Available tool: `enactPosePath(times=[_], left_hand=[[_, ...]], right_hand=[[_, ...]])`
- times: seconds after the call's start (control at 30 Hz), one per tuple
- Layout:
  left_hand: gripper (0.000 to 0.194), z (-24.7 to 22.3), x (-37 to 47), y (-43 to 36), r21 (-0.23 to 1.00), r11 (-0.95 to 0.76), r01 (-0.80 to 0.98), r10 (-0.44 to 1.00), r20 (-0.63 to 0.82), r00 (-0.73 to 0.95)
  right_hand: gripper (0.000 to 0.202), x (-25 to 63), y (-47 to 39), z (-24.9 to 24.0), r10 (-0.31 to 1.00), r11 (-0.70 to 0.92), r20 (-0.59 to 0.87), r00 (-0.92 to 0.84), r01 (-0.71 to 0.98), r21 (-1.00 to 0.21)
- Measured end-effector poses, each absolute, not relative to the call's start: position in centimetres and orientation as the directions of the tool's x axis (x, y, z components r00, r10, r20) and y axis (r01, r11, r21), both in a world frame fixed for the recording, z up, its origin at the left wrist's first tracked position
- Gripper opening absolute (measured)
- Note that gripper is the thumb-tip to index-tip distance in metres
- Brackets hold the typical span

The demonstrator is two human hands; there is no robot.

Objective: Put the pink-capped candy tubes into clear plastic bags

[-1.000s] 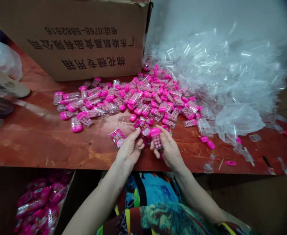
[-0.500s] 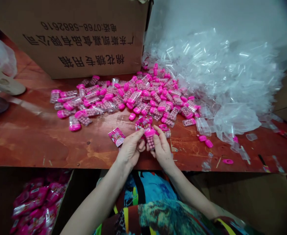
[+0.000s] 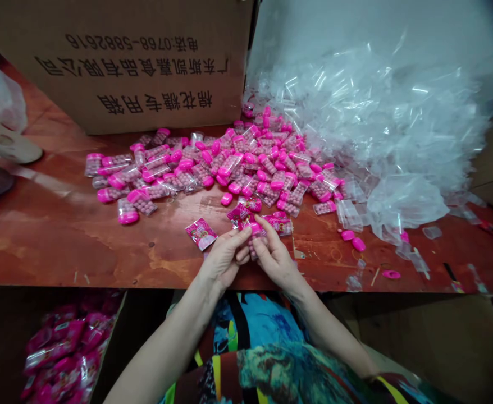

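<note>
Both hands are brought together near the front edge of the red-brown tabletop (image 3: 103,247), fingers curled in, pinching one small pink-capped bottle (image 3: 255,228) between them. Left hand (image 3: 223,258): thumb and fingertips closed in at the bottle's left side, by the cap. Right hand (image 3: 278,261): thumb across the front of the clear body, index finger extended up along the right of the cap. Bottle is roughly upright, cap up, pink beads inside; lower part mostly hidden by fingers.

Printed pink sachets (image 3: 279,223) lie just behind the hands, overlapping; a separate sachet (image 3: 201,233) lies flat just left of them. Farther back, big loose pile of similar bottles (image 3: 229,163), mixed orientations, in front of a cardboard carton (image 3: 145,67) with upside-down print. Right of the pile: large heap of clear plastic pieces (image 3: 377,123), crumpled clear bag (image 3: 406,202) in front of it, two loose pink caps (image 3: 358,244) nearby. Lower left, below tabletop level: open box holding pink packets (image 3: 61,348).
</note>
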State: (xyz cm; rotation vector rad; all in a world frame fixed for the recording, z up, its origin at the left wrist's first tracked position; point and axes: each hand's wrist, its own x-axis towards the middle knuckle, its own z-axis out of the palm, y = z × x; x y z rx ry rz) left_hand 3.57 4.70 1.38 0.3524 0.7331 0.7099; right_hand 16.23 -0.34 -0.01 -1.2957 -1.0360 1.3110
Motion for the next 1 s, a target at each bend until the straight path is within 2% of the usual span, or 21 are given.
enactPosePath(times=[0.13, 0.3, 0.5, 0.6, 0.7, 0.8, 0.9, 1.0], left_hand=[[0.030, 1.5, 3.1, 4.7, 0.529, 0.712, -0.463, 0.699, -0.463, 0.545], [0.029, 1.8, 2.7, 4.7, 0.568, 0.715, -0.408, 0.688, -0.470, 0.552], [0.034, 1.9, 2.6, 4.7, 0.547, 0.708, -0.447, 0.702, -0.480, 0.527], [0.036, 1.7, 2.7, 4.6, 0.555, 0.711, -0.432, 0.697, -0.478, 0.534], [0.038, 1.4, 3.0, 4.4, 0.595, 0.675, -0.436, 0.734, -0.481, 0.480], [0.039, 1.2, 3.0, 4.2, 0.651, 0.630, -0.423, 0.775, -0.500, 0.386], [0.040, 1.3, 2.7, 4.3, 0.634, 0.667, -0.391, 0.743, -0.528, 0.412], [0.038, 1.4, 2.3, 4.6, 0.590, 0.698, -0.406, 0.713, -0.524, 0.466]], right_hand=[[0.049, 16.3, -0.7, -1.0, 0.996, -0.070, -0.067, 0.063, 0.044, -0.997], [0.045, 16.0, -0.6, -1.2, 0.993, -0.047, -0.041, 0.110, 0.048, -0.998], [0.040, 15.9, -0.8, -1.5, 0.991, -0.032, -0.025, 0.128, 0.053, -0.998], [0.040, 15.3, -0.8, -1.3, 0.987, -0.063, -0.076, 0.143, -0.099, -0.993], [0.044, 14.7, -0.3, -0.6, 0.967, -0.177, -0.226, 0.121, -0.323, -0.930], [0.046, 14.7, 0.1, -0.1, 0.935, -0.316, -0.353, 0.027, -0.386, -0.867], [0.041, 15.0, 0.2, 0.0, 0.968, -0.235, -0.247, 0.032, -0.211, -0.949], [0.041, 15.3, 0.1, -0.4, 0.995, -0.046, -0.033, 0.089, 0.149, -0.988]])
